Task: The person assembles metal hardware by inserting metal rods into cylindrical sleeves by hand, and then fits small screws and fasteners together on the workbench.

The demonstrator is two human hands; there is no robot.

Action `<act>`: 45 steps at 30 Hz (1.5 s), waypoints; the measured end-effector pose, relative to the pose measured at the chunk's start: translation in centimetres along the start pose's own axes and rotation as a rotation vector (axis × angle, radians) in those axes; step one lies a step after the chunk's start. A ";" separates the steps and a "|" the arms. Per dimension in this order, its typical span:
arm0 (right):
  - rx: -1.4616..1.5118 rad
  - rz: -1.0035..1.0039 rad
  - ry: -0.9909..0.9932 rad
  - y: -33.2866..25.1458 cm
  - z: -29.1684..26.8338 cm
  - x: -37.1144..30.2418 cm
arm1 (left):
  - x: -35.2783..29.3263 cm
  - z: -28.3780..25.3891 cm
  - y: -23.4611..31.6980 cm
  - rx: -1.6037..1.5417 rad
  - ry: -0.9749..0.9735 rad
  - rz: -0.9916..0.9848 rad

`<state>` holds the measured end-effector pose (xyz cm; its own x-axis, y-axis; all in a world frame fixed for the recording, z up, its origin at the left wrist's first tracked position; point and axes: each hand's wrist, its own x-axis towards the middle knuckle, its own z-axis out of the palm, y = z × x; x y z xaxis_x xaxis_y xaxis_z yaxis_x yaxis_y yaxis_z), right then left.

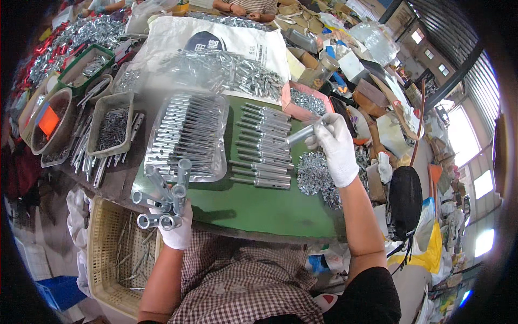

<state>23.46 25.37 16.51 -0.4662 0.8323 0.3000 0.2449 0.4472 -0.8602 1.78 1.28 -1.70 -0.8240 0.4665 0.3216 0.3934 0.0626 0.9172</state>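
My gloved left hand [180, 232], near the table's front edge, is closed round a bunch of several shiny metal tubes [179, 195], their round open ends fanned out. In my gloved right hand [339, 151] a single metal tube [301, 135] is pinched between thumb and fingers, pointing left above the table. Just left of it, a row of metal tubes with thin rods [265, 162] sticking out of their left ends lies on the green tabletop [270, 213]. A pile of small metal pieces [317, 175] sits below my right hand.
A clear tray [222, 170] carries more tubes with rods. Farther back, loose tubes [248, 75] lie on a white sack [167, 40]. A pink box [287, 109] and a grey tub [95, 132] hold small parts. A yellow basket [100, 254] stands below left. Another person's hands [245, 12] show across the table.
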 end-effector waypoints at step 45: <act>0.225 0.050 -0.157 11.2 3.3 6.7 | 0.3 -0.7 0.3 0.353 0.005 0.288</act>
<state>20.28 34.84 7.51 -0.5890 0.7824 0.2024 0.0842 0.3085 -0.9475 1.33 0.82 -1.11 -0.6623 0.5052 0.5534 0.7209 0.2282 0.6544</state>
